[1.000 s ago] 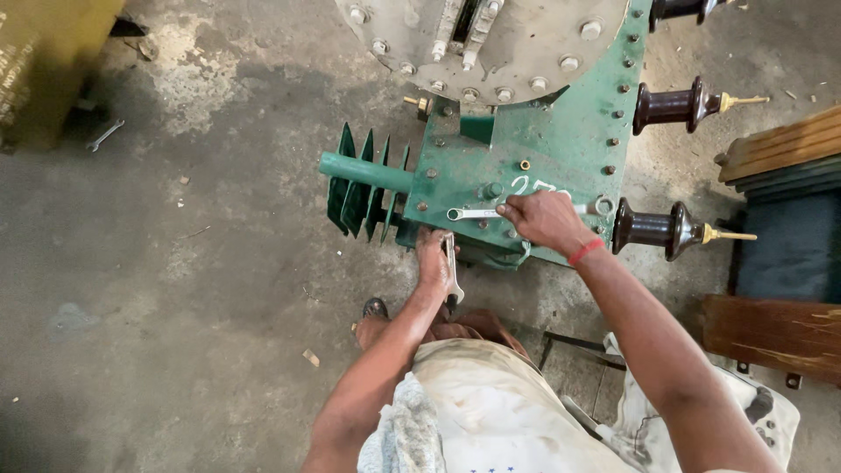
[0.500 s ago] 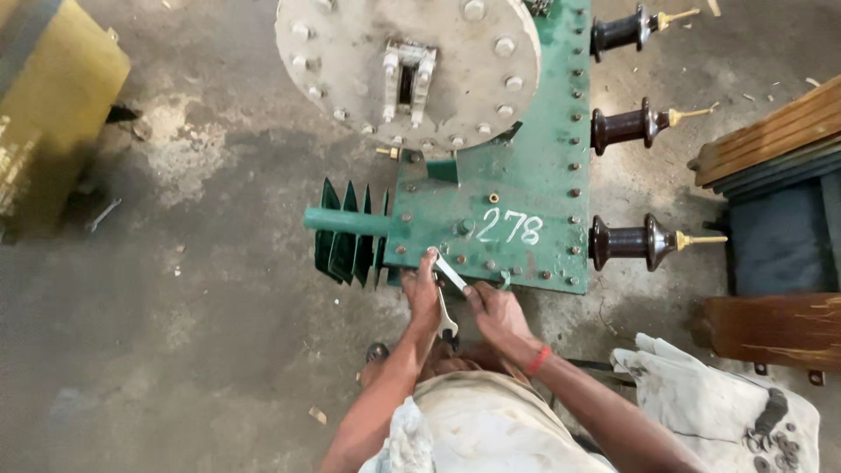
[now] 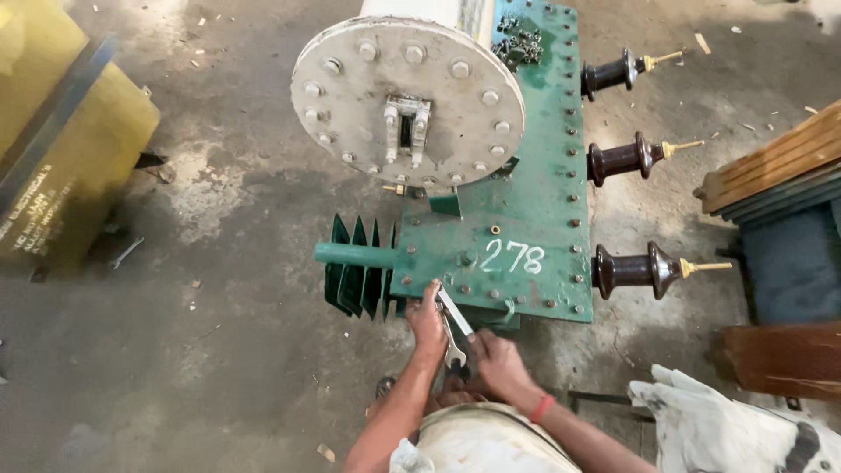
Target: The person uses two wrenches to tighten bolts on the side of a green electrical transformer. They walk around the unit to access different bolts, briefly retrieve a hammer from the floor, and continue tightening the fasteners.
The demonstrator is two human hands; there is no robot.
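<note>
Both hands worked at the near edge of the green transformer lid (image 3: 526, 219). Left hand (image 3: 427, 317) clamped on a spanner (image 3: 454, 324), its long axis slanting from the lid edge toward the body. Right hand (image 3: 499, 361) gripped its lower end, the nearer hand.

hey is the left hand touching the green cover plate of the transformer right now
Touching. The head view shows the left hand pressed against the near edge of the green cover plate, with no gap, beside the spanner.
</note>
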